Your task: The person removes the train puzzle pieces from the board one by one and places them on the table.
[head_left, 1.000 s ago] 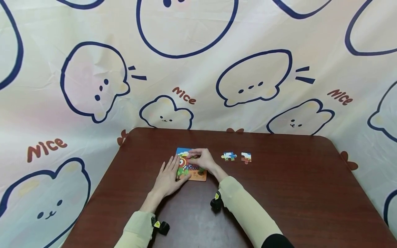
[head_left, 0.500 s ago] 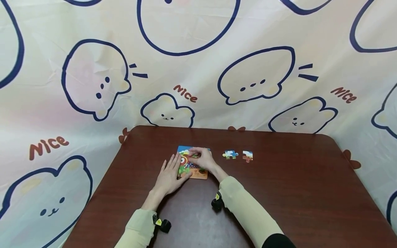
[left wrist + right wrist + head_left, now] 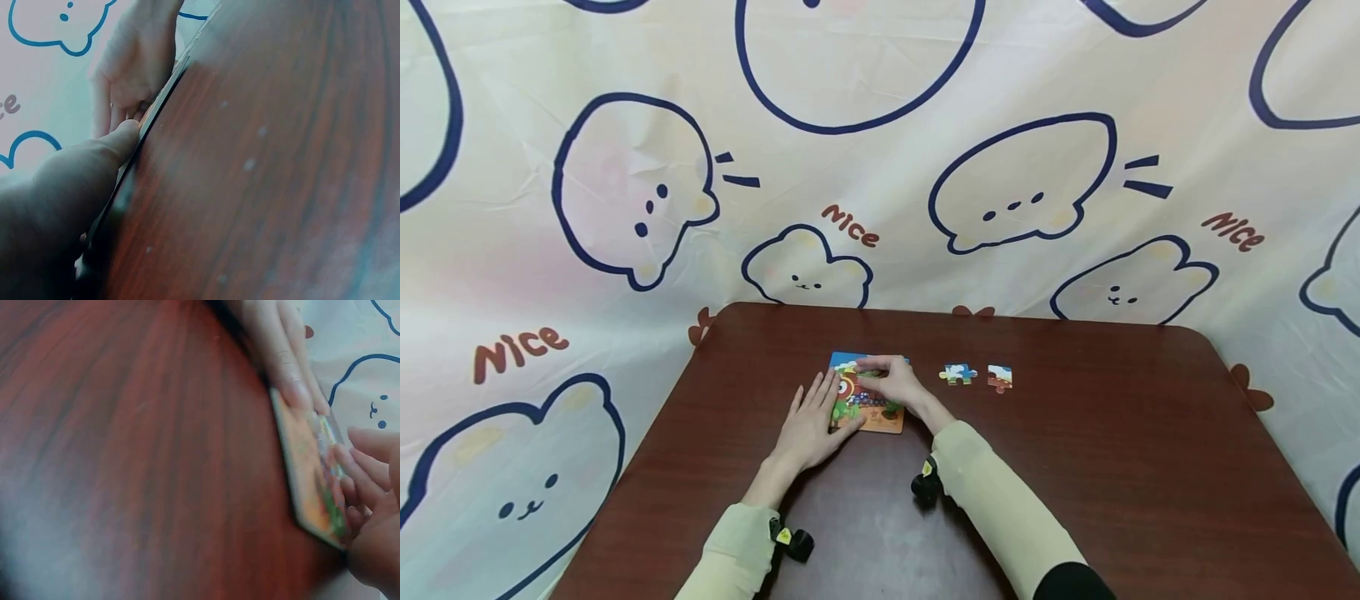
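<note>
I see right hand (image 3: 898,384) bent-fingered over the puzzle board (image 3: 882,421), can't tell if pinching; left hand (image 3: 806,428) straight-fingered on its left side; 2 loose pieces (image 3: 958,374) lie beyond its right edge, nearer right hand.

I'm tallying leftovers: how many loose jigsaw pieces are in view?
2: one jigsaw piece on the table right of the puzzle board, and another jigsaw piece farther right. The right hand may hide one more.

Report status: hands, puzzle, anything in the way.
Left hand rests on puzzle, left side. Right hand at upper right, grip unclear. Two loose pieces right of puzzle, not in the way.
</note>
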{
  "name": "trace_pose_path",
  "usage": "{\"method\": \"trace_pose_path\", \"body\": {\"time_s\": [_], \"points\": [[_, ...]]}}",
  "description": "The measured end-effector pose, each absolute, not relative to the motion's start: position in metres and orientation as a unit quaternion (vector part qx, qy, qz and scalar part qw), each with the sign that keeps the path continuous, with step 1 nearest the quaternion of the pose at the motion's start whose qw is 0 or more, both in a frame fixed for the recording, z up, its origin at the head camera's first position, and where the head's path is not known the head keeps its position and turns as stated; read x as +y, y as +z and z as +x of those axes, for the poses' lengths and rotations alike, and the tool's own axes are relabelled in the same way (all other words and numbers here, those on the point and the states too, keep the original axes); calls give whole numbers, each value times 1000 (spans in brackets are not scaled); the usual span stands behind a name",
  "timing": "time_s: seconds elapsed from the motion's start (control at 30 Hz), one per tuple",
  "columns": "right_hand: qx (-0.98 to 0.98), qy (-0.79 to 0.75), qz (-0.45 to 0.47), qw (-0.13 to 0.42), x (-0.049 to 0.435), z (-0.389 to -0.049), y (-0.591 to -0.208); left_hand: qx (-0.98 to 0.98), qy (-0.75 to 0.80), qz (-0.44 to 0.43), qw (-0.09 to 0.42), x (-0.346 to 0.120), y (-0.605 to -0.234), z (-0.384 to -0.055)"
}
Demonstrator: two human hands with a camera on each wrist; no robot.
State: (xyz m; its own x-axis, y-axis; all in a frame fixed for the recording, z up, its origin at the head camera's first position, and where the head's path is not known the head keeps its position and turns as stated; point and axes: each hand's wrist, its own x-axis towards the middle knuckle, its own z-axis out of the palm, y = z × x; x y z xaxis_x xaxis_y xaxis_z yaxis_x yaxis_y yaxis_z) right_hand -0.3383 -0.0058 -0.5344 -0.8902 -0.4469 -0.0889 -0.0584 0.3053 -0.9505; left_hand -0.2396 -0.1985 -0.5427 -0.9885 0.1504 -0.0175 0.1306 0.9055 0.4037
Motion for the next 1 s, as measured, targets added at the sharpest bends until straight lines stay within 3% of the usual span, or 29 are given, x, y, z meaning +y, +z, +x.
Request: {"method": "trace_pose_path", "body": {"time_s": [0.13,0.67,1.0], "points": [[783,-578,-132,187,-9,-340,-528,976,205,70,26,-198,-544,-240],[832,-538,-110,80,-26,-334,-530,973,218,75,6,-197,-546,-238],[836,-536,-103,61,-31,-329,-536,974,215,71,13,-199,-545,-234]]}}
